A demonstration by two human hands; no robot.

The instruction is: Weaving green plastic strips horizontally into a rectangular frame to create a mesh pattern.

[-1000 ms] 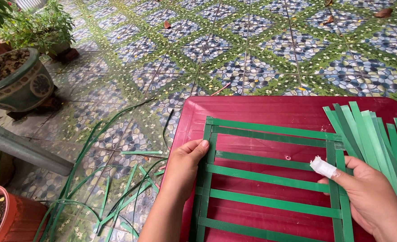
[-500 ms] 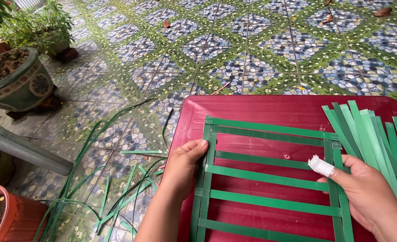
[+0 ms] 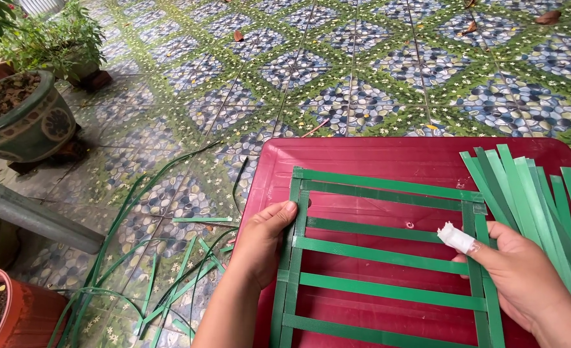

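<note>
patterned tile floor [image 3: 363,71], red plastic table [image 3: 388,158], green strap lattice [image 3: 382,254] half woven.

floor lay in blue pebble and green flower tiles, with a glazed planter [image 3: 24,125] and a terracotta pot [image 3: 5,309] at the left edge and cut green offcuts [image 3: 169,277] scattered below the table. lattice rested flat on the table top, cross straps running between two upright straps. loose straps [image 3: 530,187] fanned at the right corner. left hand [image 3: 263,245] lay flat on the left upright, fingers pressed together, thumb along the strap. right hand [image 3: 517,274] pinched the right upright between thumb and a forefinger wrapped in white bandage [image 3: 456,238]. judged good practice: pin both uprights, keep cross straps square and evenly spaced. no packages, labels or signs seen.
</note>
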